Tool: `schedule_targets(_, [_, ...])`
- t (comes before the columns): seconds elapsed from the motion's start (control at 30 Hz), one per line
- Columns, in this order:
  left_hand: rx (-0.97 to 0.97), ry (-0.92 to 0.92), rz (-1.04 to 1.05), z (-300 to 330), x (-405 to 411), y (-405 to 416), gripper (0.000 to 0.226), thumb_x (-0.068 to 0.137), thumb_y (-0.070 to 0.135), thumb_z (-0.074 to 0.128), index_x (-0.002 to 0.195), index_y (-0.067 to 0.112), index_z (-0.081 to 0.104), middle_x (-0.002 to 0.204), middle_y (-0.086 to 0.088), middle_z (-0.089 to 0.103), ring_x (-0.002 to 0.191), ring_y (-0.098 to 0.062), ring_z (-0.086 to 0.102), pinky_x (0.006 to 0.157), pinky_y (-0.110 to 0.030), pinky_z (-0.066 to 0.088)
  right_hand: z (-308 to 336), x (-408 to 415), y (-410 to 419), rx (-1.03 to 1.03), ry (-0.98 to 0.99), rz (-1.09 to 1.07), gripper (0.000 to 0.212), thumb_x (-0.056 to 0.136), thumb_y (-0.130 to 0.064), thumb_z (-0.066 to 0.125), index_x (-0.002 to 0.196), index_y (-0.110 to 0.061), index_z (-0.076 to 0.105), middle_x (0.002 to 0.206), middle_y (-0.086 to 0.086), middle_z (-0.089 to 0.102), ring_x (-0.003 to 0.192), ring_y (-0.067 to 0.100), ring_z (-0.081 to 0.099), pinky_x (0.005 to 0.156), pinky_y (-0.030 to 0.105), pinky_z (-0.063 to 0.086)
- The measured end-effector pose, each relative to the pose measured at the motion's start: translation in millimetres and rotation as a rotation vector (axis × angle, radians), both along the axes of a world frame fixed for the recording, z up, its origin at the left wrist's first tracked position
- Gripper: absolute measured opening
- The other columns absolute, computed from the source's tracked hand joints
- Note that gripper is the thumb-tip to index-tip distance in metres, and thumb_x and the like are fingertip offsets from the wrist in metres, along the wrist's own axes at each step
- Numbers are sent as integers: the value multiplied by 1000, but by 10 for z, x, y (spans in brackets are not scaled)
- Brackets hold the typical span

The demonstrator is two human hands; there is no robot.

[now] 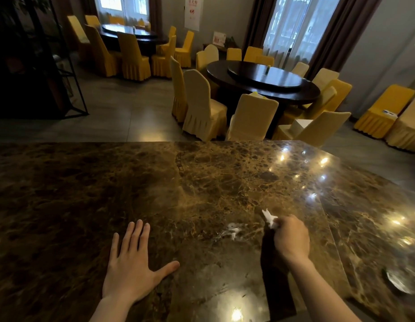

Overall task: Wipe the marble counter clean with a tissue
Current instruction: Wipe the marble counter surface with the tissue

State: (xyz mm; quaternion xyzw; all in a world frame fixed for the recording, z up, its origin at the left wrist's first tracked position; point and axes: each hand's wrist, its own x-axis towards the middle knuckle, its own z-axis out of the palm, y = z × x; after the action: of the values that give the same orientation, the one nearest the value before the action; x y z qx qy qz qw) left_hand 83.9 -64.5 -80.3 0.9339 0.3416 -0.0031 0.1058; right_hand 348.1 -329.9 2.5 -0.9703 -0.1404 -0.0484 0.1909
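A dark brown marble counter (109, 194) with golden veins fills the lower half of the view. My right hand (291, 237) is closed around a crumpled white tissue (269, 218), whose end sticks out past my knuckles, just above the stone. A whitish smear (233, 230) lies on the marble a little to the left of that hand. My left hand (132, 263) rests flat on the counter with fingers spread, holding nothing.
A seam (327, 219) runs through the counter to the right of my right hand. A shiny round object (398, 283) sits near the counter's right edge. Beyond the far edge stand round dark dining tables (262, 80) ringed by yellow-covered chairs (202, 105).
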Motion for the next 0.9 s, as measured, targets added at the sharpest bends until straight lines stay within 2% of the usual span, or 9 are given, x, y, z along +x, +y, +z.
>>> schedule_targets(0.07, [-5, 21, 2, 13, 12, 3, 137, 58, 113, 2, 157, 23, -24, 168, 4, -29, 152, -16, -35, 130, -54, -13, -99, -96, 44, -100, 30, 42, 15, 91, -9, 65, 95, -13, 79, 97, 8, 65, 97, 31, 60, 73, 37, 47])
schedule_targets(0.2, [-12, 33, -6, 52, 9, -11, 136, 56, 113, -2, 154, 23, -28, 166, 4, -32, 152, -17, -35, 130, -54, -13, -173, -428, 342, -60, 9, 219, 16, 96, -20, 62, 100, -13, 76, 95, 0, 63, 89, 18, 54, 70, 28, 42])
schedule_targets(0.33, [-17, 24, -2, 77, 14, -18, 138, 55, 113, -2, 156, 22, -26, 167, 3, -30, 153, -17, -33, 130, -54, -12, -150, -722, 535, -26, 58, 515, 17, 86, -8, 66, 83, -21, 77, 89, -4, 65, 89, 19, 60, 74, 34, 49])
schedule_targets(0.43, [-22, 21, -5, 73, 14, -15, 138, 56, 113, 0, 157, 22, -24, 168, 3, -29, 153, -17, -33, 130, -54, -13, -52, -397, 442, 92, 6, 331, 25, 87, -3, 68, 98, -22, 81, 89, -1, 72, 85, 19, 64, 74, 35, 52])
schedule_targets(0.5, [-21, 29, -7, 68, 9, -17, 138, 56, 113, 0, 157, 22, -25, 167, 3, -30, 153, -17, -35, 130, -54, -13, -2, -75, 283, 61, -52, 140, 29, 89, -1, 66, 110, -16, 78, 96, 5, 72, 91, 27, 65, 74, 37, 51])
schedule_targets(0.57, [-19, 31, -6, 67, 6, -18, 137, 57, 113, 1, 156, 23, -25, 167, 4, -30, 152, -17, -35, 130, -54, -14, -6, 112, 162, -57, -24, 56, 30, 88, 0, 63, 111, -14, 78, 101, 10, 69, 100, 34, 63, 77, 41, 51])
schedule_targets(0.67, [-27, 9, 2, 51, 9, -11, 138, 57, 114, 4, 158, 23, -21, 169, 4, -27, 153, -16, -33, 130, -54, -14, -127, 36, 205, -131, 22, 73, 20, 94, -8, 62, 103, -14, 79, 100, 8, 62, 101, 31, 58, 77, 39, 49])
schedule_targets(0.77, [-21, 2, 3, 36, 4, -9, 137, 58, 114, 4, 157, 23, -21, 168, 5, -27, 153, -16, -34, 130, -53, -15, -210, -279, 401, -117, -27, 219, 17, 98, -22, 61, 102, -15, 76, 106, 3, 63, 102, 21, 55, 74, 27, 42])
schedule_targets(0.9, [-8, 8, 4, 37, 5, -9, 137, 59, 113, 4, 159, 23, -22, 168, 4, -28, 153, -16, -35, 130, -53, -16, -225, -751, 693, -73, 18, 605, 12, 92, -17, 66, 97, -22, 76, 100, -5, 62, 97, 17, 54, 74, 25, 43])
